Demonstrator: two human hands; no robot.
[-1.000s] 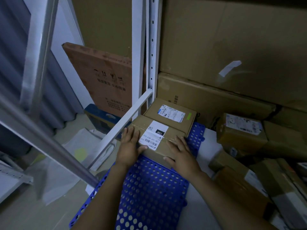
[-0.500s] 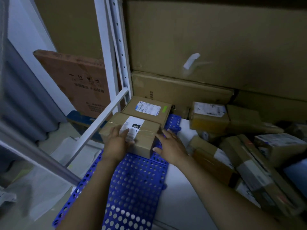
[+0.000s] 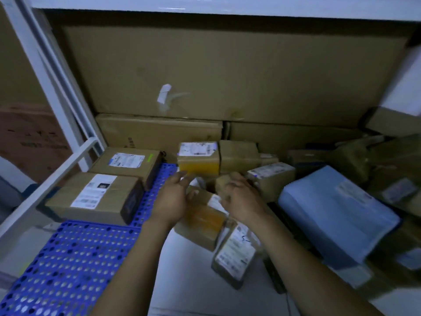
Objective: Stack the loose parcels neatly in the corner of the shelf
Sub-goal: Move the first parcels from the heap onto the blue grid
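Two labelled cardboard parcels lie side by side in the left corner of the shelf on a blue perforated mat [image 3: 75, 258]: the near parcel [image 3: 95, 197] and the far parcel [image 3: 127, 163]. My left hand [image 3: 173, 197] and right hand [image 3: 241, 197] hover over a small tilted parcel with yellow tape [image 3: 202, 220] in the middle of the shelf. The fingers of both hands are relaxed and spread on either side of it. Whether they touch it is blurred.
Loose parcels crowd the right: a taped box [image 3: 198, 158], a white-labelled box [image 3: 271, 176], a flat labelled packet [image 3: 237, 252] and a blue-grey bag [image 3: 337, 210]. Large cardboard boxes [image 3: 227, 71] line the back. A white shelf post [image 3: 52, 83] stands at the left.
Both hands left the near corner parcel and moved right to the small taped parcel. The view swung right and closer to the pile.
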